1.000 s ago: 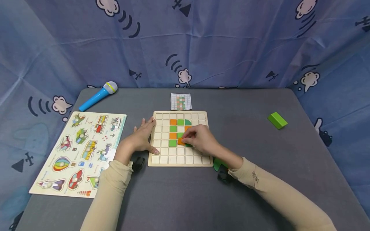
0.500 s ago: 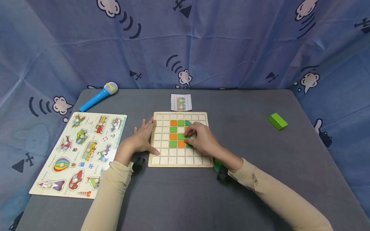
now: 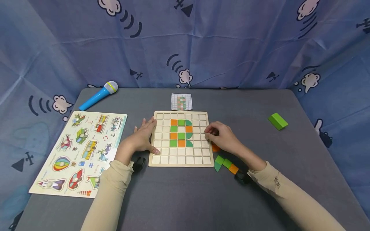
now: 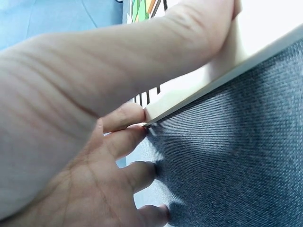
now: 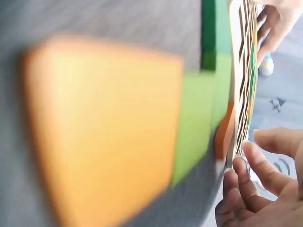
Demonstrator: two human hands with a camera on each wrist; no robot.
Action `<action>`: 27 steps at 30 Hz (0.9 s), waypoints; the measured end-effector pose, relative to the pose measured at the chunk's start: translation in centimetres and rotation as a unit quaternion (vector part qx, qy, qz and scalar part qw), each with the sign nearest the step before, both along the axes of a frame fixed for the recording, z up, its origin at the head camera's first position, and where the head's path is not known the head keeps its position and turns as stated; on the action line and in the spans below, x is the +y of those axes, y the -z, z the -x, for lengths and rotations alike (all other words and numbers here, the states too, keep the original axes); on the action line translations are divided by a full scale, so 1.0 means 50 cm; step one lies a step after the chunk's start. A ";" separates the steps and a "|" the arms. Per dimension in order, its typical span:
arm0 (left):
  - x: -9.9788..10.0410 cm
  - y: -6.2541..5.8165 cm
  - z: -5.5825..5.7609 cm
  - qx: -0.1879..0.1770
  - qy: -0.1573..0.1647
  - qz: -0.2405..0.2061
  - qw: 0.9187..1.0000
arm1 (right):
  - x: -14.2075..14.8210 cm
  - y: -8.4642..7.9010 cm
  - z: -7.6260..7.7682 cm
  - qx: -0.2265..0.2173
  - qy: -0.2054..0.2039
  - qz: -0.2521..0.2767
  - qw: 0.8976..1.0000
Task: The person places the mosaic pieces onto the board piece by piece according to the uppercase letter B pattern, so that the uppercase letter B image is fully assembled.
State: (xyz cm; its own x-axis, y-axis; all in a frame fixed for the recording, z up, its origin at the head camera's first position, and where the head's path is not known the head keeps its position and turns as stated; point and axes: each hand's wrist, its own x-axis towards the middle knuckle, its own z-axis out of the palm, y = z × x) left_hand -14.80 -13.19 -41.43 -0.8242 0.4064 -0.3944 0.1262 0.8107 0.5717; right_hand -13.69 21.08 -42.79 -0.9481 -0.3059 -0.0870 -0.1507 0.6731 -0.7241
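Observation:
A wooden grid board (image 3: 181, 159) lies mid-table. It bears green, orange and rounded dark green tiles (image 3: 181, 136), with one bare square among them. My left hand (image 3: 141, 136) rests on its left edge, fingers fairly straight; the thumb lies on top in the left wrist view. At the right edge is my right hand (image 3: 222, 136), fingers bent, and no tile shows between thumb and fingertips (image 5: 245, 145) in the right wrist view. Under and beside that hand lie loose tiles: an orange one (image 3: 215, 148), green ones (image 3: 220, 159) and another orange tile (image 3: 233, 169).
A small printed pattern card (image 3: 181, 102) lies behind the board. On the left are a picture peg puzzle (image 3: 78, 154) and a blue toy microphone (image 3: 98, 96). A green block (image 3: 278, 121) sits at the far right. A patterned curtain (image 3: 231, 45) hangs behind the table.
The orange tile came to lie flat in the lower row, and a rounded dark green tile shows above its right neighbour. My right hand has withdrawn rightward to the board's edge. The left hand stayed.

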 end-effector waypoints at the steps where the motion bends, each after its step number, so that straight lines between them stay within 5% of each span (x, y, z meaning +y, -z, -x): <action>1: 0.000 -0.001 0.000 0.000 0.000 0.000 1.000 | 0.009 0.000 0.000 -0.003 -0.004 -0.003 1.000; 27: 0.002 0.000 -0.001 -0.009 -0.002 -0.001 1.000 | 0.120 -0.035 -0.042 -0.037 -0.115 -0.062 0.991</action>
State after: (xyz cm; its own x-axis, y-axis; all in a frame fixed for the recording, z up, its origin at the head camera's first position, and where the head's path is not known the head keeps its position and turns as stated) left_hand -14.74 -13.08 -41.41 -0.8192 0.4031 -0.4081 0.1125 0.8105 0.5748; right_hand -11.57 27.07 -41.03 -0.8436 -0.4967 -0.2040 -0.2604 0.7107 -0.6536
